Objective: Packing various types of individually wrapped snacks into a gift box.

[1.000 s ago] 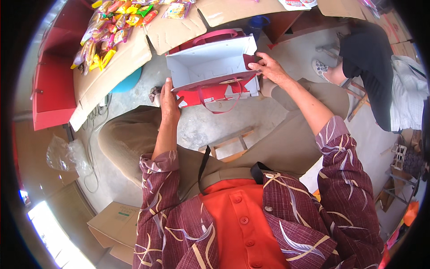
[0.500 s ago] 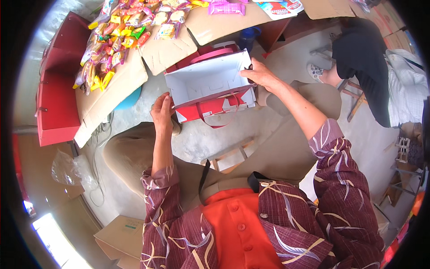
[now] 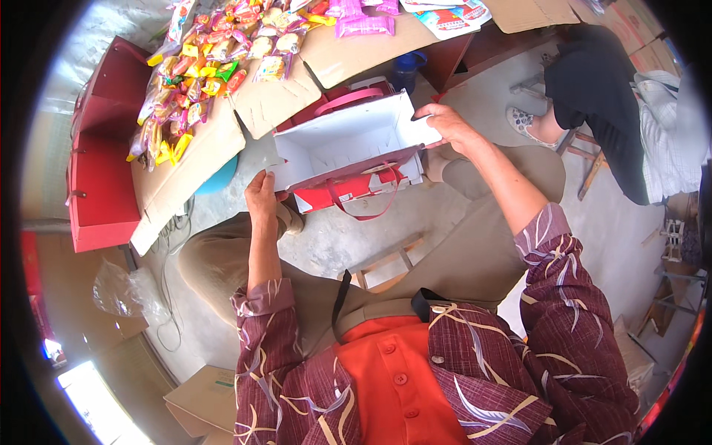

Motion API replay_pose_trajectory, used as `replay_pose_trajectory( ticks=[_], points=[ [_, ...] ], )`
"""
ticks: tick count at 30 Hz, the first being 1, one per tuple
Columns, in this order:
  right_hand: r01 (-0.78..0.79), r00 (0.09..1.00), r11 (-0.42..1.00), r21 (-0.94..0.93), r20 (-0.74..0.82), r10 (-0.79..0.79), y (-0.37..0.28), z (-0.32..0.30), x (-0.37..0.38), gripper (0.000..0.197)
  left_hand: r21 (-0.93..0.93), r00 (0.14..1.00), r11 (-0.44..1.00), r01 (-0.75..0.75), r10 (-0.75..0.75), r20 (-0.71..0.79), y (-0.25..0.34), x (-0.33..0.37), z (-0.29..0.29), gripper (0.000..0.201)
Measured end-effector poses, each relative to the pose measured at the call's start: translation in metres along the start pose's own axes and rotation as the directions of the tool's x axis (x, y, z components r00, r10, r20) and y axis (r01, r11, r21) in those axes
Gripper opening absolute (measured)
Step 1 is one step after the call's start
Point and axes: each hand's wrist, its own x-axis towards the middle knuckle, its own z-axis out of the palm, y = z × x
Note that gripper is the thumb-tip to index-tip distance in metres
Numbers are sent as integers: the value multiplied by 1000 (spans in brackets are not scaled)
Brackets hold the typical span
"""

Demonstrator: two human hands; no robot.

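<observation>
An opened red gift box point(image 3: 337, 139) with a white inside stands before me, between my knees and the table. Its interior looks bare. One red strap handle point(image 3: 340, 205) loops down the near side, and a second rises at the far side. My left hand point(image 3: 261, 197) is closed on the white flap at the box's left end, fingers pinched together. At the right end, my right hand point(image 3: 448, 126) grips the other white end flap point(image 3: 421, 132), which is folded outward, between thumb and fingers.
Wrapped sweets point(image 3: 215, 59) lie piled on the cardboard-covered table point(image 3: 278, 89), with pink packets point(image 3: 363, 26) farther right. A red open box point(image 3: 104, 178) stands at the left. Another person's leg point(image 3: 547, 127) and a wooden stool point(image 3: 589, 159) are at the right; a blue bucket point(image 3: 406, 68) stands beyond the box.
The right end flap has swung outward in my right hand, and the left flap shows spread out at my left hand. Both hands have shifted slightly outward.
</observation>
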Motion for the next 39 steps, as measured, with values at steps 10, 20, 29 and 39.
replay_pose_trajectory(
  ticks=[10,20,29,39],
  points=[
    [470,774,754,-460,-196,-602,-3,13,4,32,261,940,924,-278,318,-122,17,-11,-3,51],
    [724,521,333,-604,163,-838,-57,62,-28,39,342,789,715,-609,503,354,109,-77,0,28],
    [483,548,4,-876,299,-781,-84,77,5,19,459,506,235,-857,555,661,109,-68,36,42],
    [390,912,553,-736,226,-343,-47,37,95,37,446,460,148,-883,469,754,87,-49,57,25]
  ],
)
